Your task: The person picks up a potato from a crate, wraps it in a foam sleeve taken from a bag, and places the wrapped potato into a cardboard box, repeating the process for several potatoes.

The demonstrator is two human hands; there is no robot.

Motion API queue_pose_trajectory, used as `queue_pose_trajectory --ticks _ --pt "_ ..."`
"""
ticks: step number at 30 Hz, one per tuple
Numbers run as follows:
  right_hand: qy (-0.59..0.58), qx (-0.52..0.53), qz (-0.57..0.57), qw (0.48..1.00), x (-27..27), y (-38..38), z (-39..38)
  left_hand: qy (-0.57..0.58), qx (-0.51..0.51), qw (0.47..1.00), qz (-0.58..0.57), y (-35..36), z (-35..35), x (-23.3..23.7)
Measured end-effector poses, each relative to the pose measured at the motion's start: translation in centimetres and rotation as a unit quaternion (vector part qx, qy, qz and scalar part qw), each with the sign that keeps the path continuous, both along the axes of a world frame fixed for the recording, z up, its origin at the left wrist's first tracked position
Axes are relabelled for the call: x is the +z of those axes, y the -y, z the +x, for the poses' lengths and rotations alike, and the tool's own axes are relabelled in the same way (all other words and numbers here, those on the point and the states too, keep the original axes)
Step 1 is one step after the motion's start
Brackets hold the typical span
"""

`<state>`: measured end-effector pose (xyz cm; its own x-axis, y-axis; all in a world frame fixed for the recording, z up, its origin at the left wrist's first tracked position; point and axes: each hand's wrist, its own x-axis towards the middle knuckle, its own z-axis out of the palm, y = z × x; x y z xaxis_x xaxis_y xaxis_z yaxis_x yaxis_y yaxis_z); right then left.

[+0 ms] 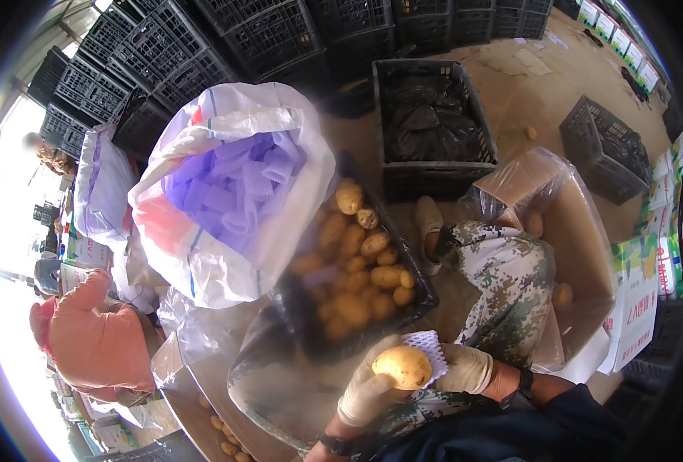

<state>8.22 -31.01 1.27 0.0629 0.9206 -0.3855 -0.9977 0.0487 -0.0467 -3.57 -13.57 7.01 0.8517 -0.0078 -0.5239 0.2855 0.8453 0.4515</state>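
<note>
My left hand (pixel 363 394), in a pale glove, is closed around a yellow potato (pixel 401 368). Opposite it, my gloved right hand (pixel 466 369) grips a white foam net sleeve (pixel 427 348), which lies against the potato's far side. The right fingertips are partly hidden behind the sleeve. Just beyond both hands stands a black crate (pixel 427 296) lined with dark plastic and filled with loose potatoes (pixel 354 281). A large white woven sack (pixel 299 223) leans over that crate, its mouth folded back around many purple-white foam sleeves (pixel 230 185).
On the right is a plastic-lined cardboard box (pixel 587 254) with a few potatoes. Another open box (pixel 195 400) holds potatoes at lower left. A black crate (pixel 441 165) stands ahead, before stacked crates (pixel 272 38). A person in an orange top (pixel 99 346) bends at left.
</note>
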Motion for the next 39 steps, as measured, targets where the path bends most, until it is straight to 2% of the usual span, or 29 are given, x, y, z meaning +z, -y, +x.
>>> queue_pose_trajectory --ticks 1,3,5,6,8,9,10,11,12,13,14,15,16,17,18,20,21,22,24,26,27,28,29,30,31,32,35,38,39 --pt "0.106 0.016 -0.03 0.994 -0.6 -0.2 -0.3 0.008 0.014 1.0 0.004 0.1 0.1 -0.1" --pt "0.151 -0.005 -0.065 0.986 -0.6 0.0 -0.4 0.025 0.04 0.999 0.011 0.1 0.4 -0.2" --pt "0.034 -0.071 -0.071 0.994 1.0 1.1 0.2 0.012 0.042 0.993 0.105 0.2 0.7 -0.3" --pt "0.148 -0.075 -0.16 0.973 1.8 1.0 0.5 0.004 0.044 0.987 0.151 0.4 0.7 -0.3" --pt "0.368 -0.078 -0.325 0.868 3.2 0.4 1.1 0.022 0.059 0.942 0.328 1.3 1.5 -0.5" --pt "0.508 -0.1 -0.383 0.765 3.4 -0.1 1.1 0.01 0.049 0.901 0.431 1.8 1.9 -0.2" --pt "0.593 -0.105 -0.361 0.712 4.1 -0.1 1.2 -0.004 0.039 0.848 0.529 2.3 2.4 -0.1" --pt "0.67 -0.109 -0.334 0.654 5.2 0.1 1.1 0.012 0.056 0.752 0.656 2.5 3.4 -0.1" --pt "0.741 -0.112 -0.302 0.59 6.1 0.2 1.1 0.038 0.061 0.715 0.696 2.5 3.8 -0.4" --pt "0.832 -0.075 -0.261 0.483 6.4 0.5 1.0 0.065 0.065 0.674 0.733 2.4 4.2 -0.8" --pt "0.865 -0.12 -0.2 0.444 5.8 0.4 0.8 0.092 0.067 0.632 0.766 2.3 4.5 -0.9" --pt "0.789 -0.108 -0.2 0.571 6.0 0.8 1.0 0.091 0.058 0.624 0.774 2.2 4.6 -0.8" --pt "0.695 -0.093 -0.194 0.686 6.3 1.5 1.3 0.123 0.062 0.574 0.807 2.0 4.7 -0.8" --pt "0.55 -0.02 -0.311 0.775 6.8 2.0 1.8 0.154 0.066 0.521 0.837 1.8 4.7 -0.9" --pt "0.421 -0.166 -0.25 0.856 6.8 0.7 1.9 0.183 0.068 0.467 0.862 1.6 4.8 -0.9" --pt "0.196 -0.205 -0.153 0.947 8.2 -0.2 3.3 0.249 0.044 0.396 0.883 2.3 6.3 -1.0" --pt "0.148 -0.188 -0.14 0.961 6.3 1.2 3.2 0.296 0.008 0.395 0.87 3.1 6.7 -1.2" --pt "0.236 -0.186 -0.135 0.944 5.7 1.6 3.8 0.343 -0.028 0.393 0.853 3.5 7.1 -1.4" --pt "0.287 -0.219 -0.197 0.911 9.4 2.4 5.7 0.413 -0.036 0.486 0.77 3.4 8.0 -1.1" --pt "0.38 -0.295 -0.238 0.844 10.4 5.9 8.0 0.361 -0.061 0.534 0.762 1.0 8.6 -1.6" --pt "0.449 -0.326 -0.263 0.789 10.9 8.1 9.3 0.31 -0.129 0.537 0.774 -1.3 8.7 -2.6" --pt "0.514 -0.354 -0.285 0.727 11.3 10.7 10.5 0.187 -0.166 0.544 0.801 -2.7 8.8 -3.4" --pt "0.595 -0.328 -0.363 0.638 11.7 13.7 11.7 0.077 -0.198 0.528 0.822 -4.6 9.2 -5.4" --pt "0.664 -0.294 -0.432 0.535 11.6 16.9 13.0 -0.001 -0.264 0.487 0.833 -6.9 9.4 -8.6" --pt "0.693 -0.198 -0.504 0.477 10.6 20.9 14.1 -0.094 -0.353 0.47 0.804 -8.2 11.0 -7.6" --pt "0.708 -0.097 -0.567 0.41 9.6 24.6 14.6 -0.11 -0.401 0.458 0.785 -9.4 12.3 -7.4" --pt "0.665 0.285 -0.623 0.297 6.9 30.7 15.6 -0.134 -0.42 0.498 0.747 -12.0 13.3 -14.1" --pt "0.681 0.06 -0.69 0.239 6.6 25.7 15.0 -0.168 -0.402 0.554 0.709 -12.5 14.1 -18.9" --pt "0.665 -0.065 -0.676 0.309 8.0 20.1 14.5 -0.192 -0.398 0.559 0.701 -12.3 14.5 -19.5"
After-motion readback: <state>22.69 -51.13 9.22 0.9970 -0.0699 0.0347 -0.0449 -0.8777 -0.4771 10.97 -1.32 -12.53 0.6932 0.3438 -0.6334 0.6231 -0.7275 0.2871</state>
